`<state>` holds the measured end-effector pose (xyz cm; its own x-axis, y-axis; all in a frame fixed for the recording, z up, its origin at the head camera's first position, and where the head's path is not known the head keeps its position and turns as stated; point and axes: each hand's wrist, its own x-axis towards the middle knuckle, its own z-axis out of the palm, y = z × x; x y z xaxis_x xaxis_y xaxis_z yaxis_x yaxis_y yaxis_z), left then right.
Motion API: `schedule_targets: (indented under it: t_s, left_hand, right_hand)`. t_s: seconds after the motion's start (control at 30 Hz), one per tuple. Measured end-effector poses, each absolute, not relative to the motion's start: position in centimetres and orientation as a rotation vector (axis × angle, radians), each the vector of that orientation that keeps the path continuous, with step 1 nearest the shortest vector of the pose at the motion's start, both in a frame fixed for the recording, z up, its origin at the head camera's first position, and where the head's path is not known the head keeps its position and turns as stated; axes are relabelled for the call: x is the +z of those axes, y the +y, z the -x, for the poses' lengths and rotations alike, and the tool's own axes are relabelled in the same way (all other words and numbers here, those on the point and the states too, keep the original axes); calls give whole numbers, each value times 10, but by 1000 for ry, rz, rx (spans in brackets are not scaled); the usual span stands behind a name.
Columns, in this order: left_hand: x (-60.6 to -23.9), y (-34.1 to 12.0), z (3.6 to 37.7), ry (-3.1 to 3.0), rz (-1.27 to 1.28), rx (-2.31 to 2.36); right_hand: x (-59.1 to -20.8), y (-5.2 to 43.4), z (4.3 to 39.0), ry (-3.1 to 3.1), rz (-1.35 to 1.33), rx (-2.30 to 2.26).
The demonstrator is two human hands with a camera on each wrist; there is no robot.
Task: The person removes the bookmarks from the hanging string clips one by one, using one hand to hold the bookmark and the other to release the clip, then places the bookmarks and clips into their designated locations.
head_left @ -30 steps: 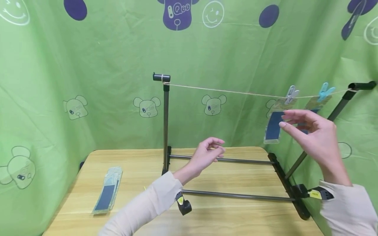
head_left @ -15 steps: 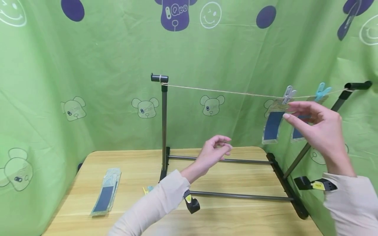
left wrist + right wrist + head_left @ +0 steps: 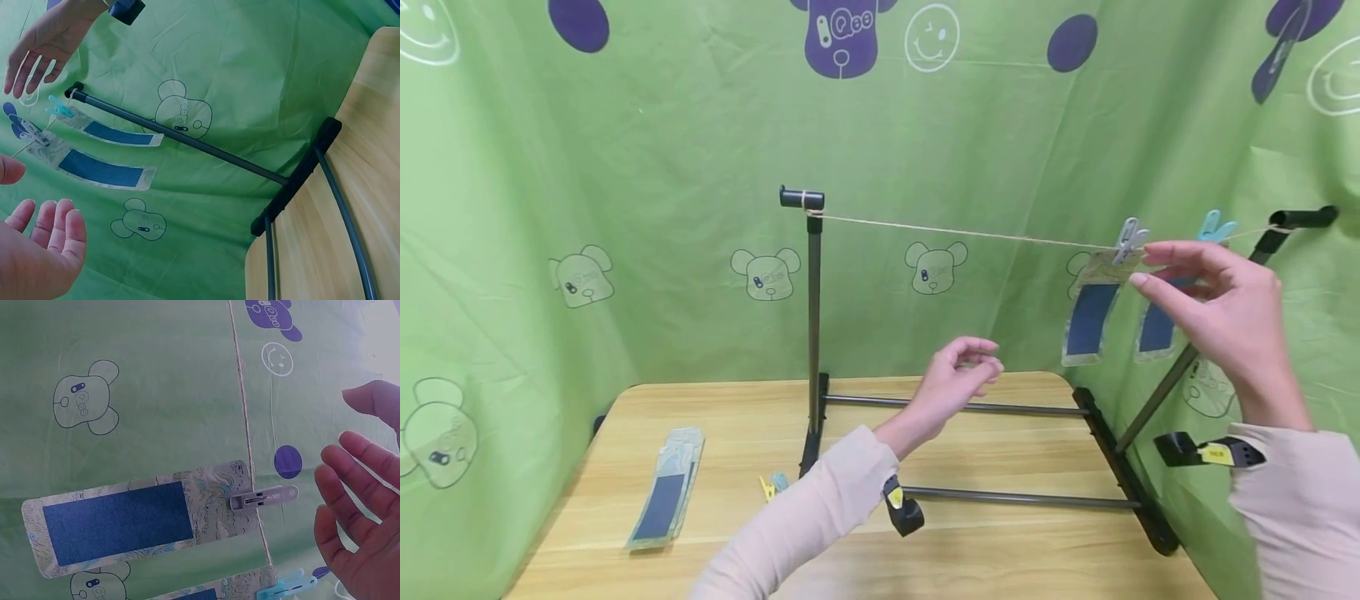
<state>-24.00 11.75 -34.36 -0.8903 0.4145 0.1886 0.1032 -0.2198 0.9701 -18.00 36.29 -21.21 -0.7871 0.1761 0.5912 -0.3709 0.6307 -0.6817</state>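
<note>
A string (image 3: 962, 232) runs between two black stand posts. A grey peg (image 3: 1127, 240) and a blue peg (image 3: 1214, 227) pin two blue-and-clear packets (image 3: 1087, 317) (image 3: 1156, 327) to its right end. My right hand (image 3: 1213, 304) hovers just right of the grey peg (image 3: 262, 497), fingers loosely spread and holding nothing. My left hand (image 3: 962, 379) floats above the table's middle, fingers loosely curled and empty. The wrist views show both packets (image 3: 100, 169) (image 3: 119, 522) hanging from the string (image 3: 247, 431).
The black stand's base bars (image 3: 1000, 498) cross the wooden table (image 3: 1000, 558). A stack of similar packets (image 3: 666, 500) lies at the left. Small yellow and blue pegs (image 3: 772, 486) lie by the left post (image 3: 813, 325). Green printed cloth surrounds the table.
My right hand has risen from in front of the hanging packets to string height. My left hand has drifted a little right and up. The loose pegs on the table have come into view.
</note>
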Motion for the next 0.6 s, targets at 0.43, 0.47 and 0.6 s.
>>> schedule_targets:
  t_s: [0.43, 0.47, 0.6]
  left_hand:
    - [-343, 133, 240, 1723, -615, 2328]
    - [-343, 134, 240, 1717, -608, 2335]
    - [-344, 142, 238, 1685, -586, 2360]
  right_hand:
    - [-202, 370, 188, -2214, -156, 1144]
    - [-202, 370, 189, -2208, -157, 1147]
    - [-201, 375, 187, -2196, -134, 1161]
